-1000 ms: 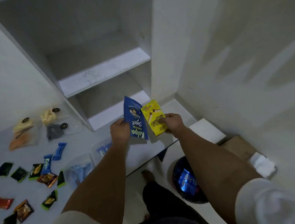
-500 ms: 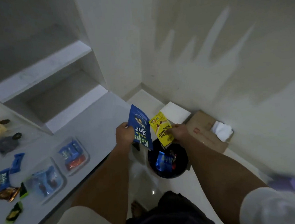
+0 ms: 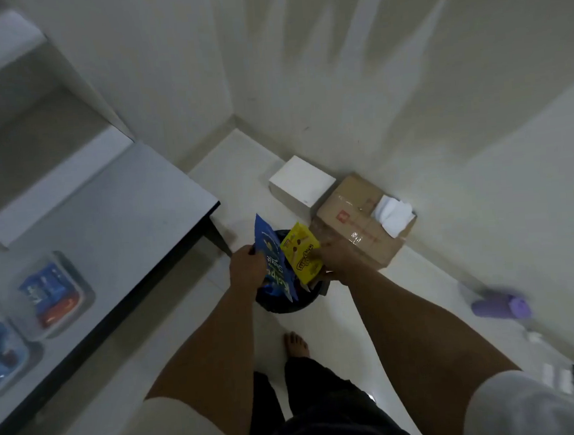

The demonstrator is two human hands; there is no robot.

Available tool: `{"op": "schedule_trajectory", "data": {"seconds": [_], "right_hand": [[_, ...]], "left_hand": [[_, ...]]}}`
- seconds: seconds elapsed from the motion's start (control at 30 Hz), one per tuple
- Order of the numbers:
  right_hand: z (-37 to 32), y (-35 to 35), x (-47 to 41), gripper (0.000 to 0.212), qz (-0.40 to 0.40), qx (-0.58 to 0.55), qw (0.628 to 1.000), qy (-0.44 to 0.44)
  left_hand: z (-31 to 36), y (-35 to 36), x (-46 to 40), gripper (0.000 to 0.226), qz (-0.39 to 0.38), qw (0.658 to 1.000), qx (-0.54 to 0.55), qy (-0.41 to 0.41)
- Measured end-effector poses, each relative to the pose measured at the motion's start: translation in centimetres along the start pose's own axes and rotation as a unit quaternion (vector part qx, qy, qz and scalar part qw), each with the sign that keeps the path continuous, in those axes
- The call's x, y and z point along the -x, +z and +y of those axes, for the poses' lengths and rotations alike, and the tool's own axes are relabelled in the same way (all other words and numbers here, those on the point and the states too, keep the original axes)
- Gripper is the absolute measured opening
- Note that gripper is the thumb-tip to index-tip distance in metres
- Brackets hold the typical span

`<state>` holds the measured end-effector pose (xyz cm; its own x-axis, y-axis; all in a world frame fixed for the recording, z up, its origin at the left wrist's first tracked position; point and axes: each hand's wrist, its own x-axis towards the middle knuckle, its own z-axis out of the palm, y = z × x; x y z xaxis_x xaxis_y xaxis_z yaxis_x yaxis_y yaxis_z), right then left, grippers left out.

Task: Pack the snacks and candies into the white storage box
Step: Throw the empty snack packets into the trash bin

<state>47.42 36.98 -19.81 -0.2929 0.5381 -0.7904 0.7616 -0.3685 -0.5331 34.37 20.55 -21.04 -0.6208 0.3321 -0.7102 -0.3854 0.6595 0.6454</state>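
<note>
The left hand (image 3: pixel 248 268) grips a glossy blue snack pouch (image 3: pixel 272 263), a flat foil packet standing on end, its long axis running up and away from the person. The right hand (image 3: pixel 338 259) pinches a smaller yellow candy packet (image 3: pixel 300 252), rectangular, tilted with its top leaning left, touching the blue pouch. Both packets hang over a round black bin (image 3: pixel 285 303) directly beneath the hands. Beyond the right hand lies a taped cardboard box (image 3: pixel 354 219); a white square box (image 3: pixel 302 183) sits just beyond that. Left of the hands, the smooth desk (image 3: pixel 113 213) carries clear plastic containers (image 3: pixel 56 293) of wrapped candies.
</note>
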Motion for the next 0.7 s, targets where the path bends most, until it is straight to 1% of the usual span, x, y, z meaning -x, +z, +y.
{"op": "schedule_trajectory", "data": {"seconds": [0.07,0.1,0.17,0.2,0.23,0.27,0.3,0.33,0.37,0.4,0.43,0.47,0.57,0.63,0.7], "right_hand": [[0.3,-0.1,-0.1,0.021,-0.022,-0.003,1.000,0.019],[0.6,-0.1,-0.3,0.024,-0.025,0.002,0.999,0.027],[1.6,-0.3,-0.8,0.033,-0.025,0.021,0.999,0.035],[2.2,-0.3,-1.0,0.038,-0.027,0.029,0.999,0.036],[2.8,-0.4,-1.1,0.040,-0.030,0.037,0.998,0.039],[3.2,-0.5,-1.1,0.042,-0.032,0.045,0.998,0.042],[3.6,-0.7,-1.2,0.043,-0.032,0.055,0.997,0.038],[3.9,-0.8,-1.1,0.044,-0.034,0.065,0.997,0.032],[4.1,-0.9,-1.0,0.047,-0.038,0.067,0.997,0.031],[4.1,-0.9,-1.0,0.051,-0.043,0.065,0.996,0.031],[4.0,-0.7,-0.9,0.054,-0.047,0.070,0.996,0.030],[3.8,-0.5,-0.9,0.054,-0.049,0.080,0.995,0.020],[2.4,1.1,0.1,0.038,-0.040,0.142,0.988,-0.036],[1.4,2.8,0.7,0.041,-0.033,0.158,0.984,-0.073],[0.3,5.0,1.5,0.049,-0.031,0.178,0.976,-0.120]], "left_hand": [[0.8,1.3,0.8,0.032,-0.009,1.000,0.010,-0.025],[1.2,1.9,1.4,0.030,-0.019,0.999,0.014,-0.032],[1.8,2.9,2.8,0.027,-0.030,0.998,0.019,-0.059],[1.8,3.3,3.2,0.031,-0.032,0.997,0.017,-0.068],[1.4,3.5,3.4,0.037,-0.034,0.997,-0.008,-0.067],[1.0,3.7,3.5,0.038,-0.033,0.997,-0.036,-0.064],[0.7,3.6,3.9,0.036,-0.024,0.996,-0.045,-0.077],[0.4,3.5,4.1,0.041,-0.017,0.994,-0.026,-0.100],[0.5,3.3,4.8,0.051,-0.018,0.993,-0.019,-0.113],[0.4,3.0,5.3,0.059,-0.008,0.993,-0.004,-0.117],[0.4,2.4,5.8,0.061,-0.008,0.994,0.002,-0.113],[0.3,2.1,6.3,0.059,-0.006,0.995,0.006,-0.098],[0.0,-0.3,8.0,0.052,0.012,0.997,0.005,-0.080],[-0.6,-2.5,8.8,0.049,0.035,0.997,0.008,-0.074],[-1.3,-4.9,9.6,0.054,0.055,0.995,0.018,-0.075]]}}
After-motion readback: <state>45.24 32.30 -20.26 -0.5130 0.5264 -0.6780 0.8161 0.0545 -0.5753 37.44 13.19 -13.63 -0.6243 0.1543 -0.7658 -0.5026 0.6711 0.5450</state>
